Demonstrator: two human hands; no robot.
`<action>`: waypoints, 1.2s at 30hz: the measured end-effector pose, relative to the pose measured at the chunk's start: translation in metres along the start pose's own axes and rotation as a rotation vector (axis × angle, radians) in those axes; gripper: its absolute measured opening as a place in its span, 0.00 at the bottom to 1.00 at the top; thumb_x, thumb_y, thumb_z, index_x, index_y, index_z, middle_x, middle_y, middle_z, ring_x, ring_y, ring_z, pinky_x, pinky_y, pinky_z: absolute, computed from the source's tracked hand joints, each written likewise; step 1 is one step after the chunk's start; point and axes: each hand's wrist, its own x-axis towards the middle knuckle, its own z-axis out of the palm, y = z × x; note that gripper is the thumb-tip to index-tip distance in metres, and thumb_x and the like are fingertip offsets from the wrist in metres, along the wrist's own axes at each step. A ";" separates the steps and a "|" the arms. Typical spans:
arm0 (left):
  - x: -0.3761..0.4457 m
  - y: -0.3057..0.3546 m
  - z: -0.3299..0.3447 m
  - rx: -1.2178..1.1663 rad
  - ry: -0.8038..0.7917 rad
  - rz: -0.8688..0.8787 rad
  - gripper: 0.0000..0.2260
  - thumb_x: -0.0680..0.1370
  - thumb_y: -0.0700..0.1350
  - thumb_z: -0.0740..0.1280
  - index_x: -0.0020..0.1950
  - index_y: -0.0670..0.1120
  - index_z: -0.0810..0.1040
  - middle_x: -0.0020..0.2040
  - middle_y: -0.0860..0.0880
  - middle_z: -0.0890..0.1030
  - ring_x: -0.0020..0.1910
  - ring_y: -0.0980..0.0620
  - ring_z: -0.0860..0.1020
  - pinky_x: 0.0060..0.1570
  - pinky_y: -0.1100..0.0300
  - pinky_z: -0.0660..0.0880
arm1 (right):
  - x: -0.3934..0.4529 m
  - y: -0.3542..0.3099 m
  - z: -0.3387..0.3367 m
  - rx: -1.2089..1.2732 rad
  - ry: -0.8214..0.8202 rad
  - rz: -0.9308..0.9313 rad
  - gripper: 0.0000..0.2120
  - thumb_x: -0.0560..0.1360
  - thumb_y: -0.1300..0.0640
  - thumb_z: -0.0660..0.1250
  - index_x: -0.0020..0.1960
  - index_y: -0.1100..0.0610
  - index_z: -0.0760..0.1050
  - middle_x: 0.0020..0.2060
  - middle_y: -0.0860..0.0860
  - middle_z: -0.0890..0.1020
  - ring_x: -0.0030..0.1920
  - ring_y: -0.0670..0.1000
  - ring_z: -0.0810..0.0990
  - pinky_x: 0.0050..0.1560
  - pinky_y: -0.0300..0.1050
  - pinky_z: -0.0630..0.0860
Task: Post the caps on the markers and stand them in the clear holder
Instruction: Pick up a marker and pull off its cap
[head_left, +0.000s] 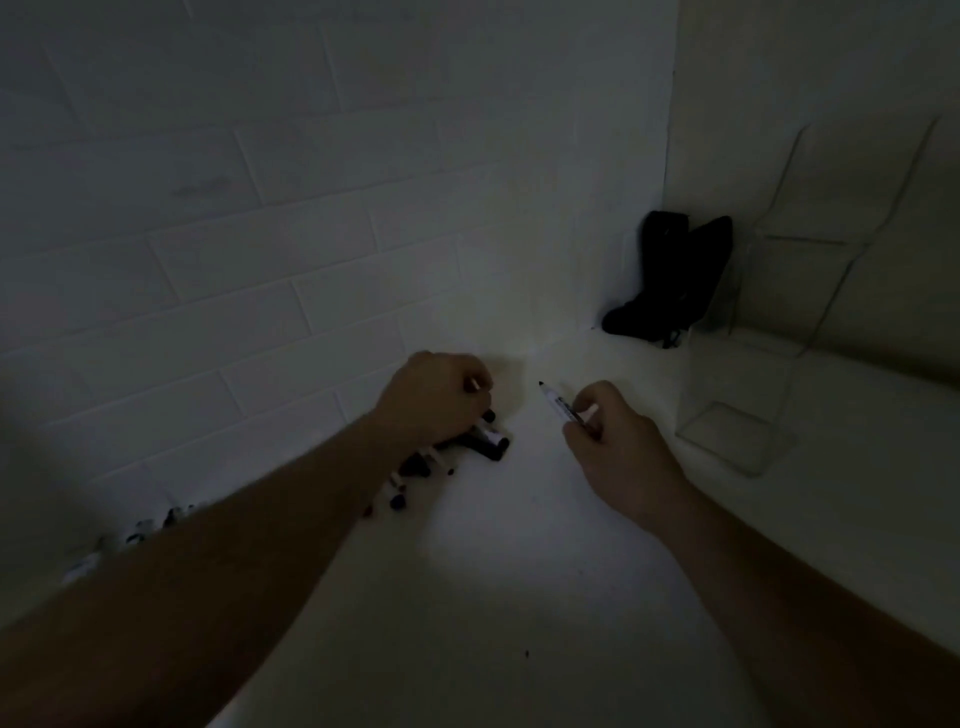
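My right hand (618, 447) grips a thin white marker (558, 402) whose bare dark tip points up and to the left. My left hand (434, 397) is closed over a pile of markers and caps (488, 444) that lies along the foot of the tiled wall; what its fingers hold is hidden, though a small pale end shows at its knuckles. More markers (135, 535) lie further left, partly behind my left forearm. The clear holder (737, 415) stands to the right of my right hand, with nothing visible inside it.
The scene is very dim. A white tiled wall (260, 260) runs along the left and meets a second wall at the corner. A black object (670, 280) leans in that corner, just behind the holder. The white tabletop (493, 597) stretches toward me.
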 end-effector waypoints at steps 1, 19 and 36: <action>0.015 -0.002 0.001 0.070 -0.059 -0.044 0.13 0.76 0.58 0.65 0.58 0.58 0.79 0.54 0.53 0.83 0.54 0.50 0.77 0.57 0.54 0.75 | 0.001 0.001 -0.001 0.025 0.012 0.000 0.04 0.81 0.52 0.62 0.53 0.47 0.67 0.34 0.55 0.77 0.31 0.55 0.74 0.30 0.54 0.73; -0.075 0.022 0.021 -0.766 0.262 -0.004 0.10 0.85 0.47 0.57 0.51 0.49 0.77 0.39 0.52 0.78 0.36 0.58 0.75 0.39 0.63 0.71 | 0.001 0.000 0.005 0.001 0.048 -0.159 0.11 0.84 0.52 0.58 0.64 0.50 0.73 0.43 0.48 0.79 0.41 0.46 0.76 0.44 0.46 0.75; -0.090 0.003 0.039 -0.374 0.463 0.120 0.12 0.79 0.43 0.68 0.62 0.50 0.81 0.54 0.58 0.80 0.55 0.57 0.78 0.57 0.72 0.68 | -0.005 -0.027 0.004 -0.540 0.182 -0.426 0.20 0.79 0.34 0.56 0.56 0.44 0.80 0.37 0.47 0.73 0.37 0.49 0.73 0.37 0.48 0.73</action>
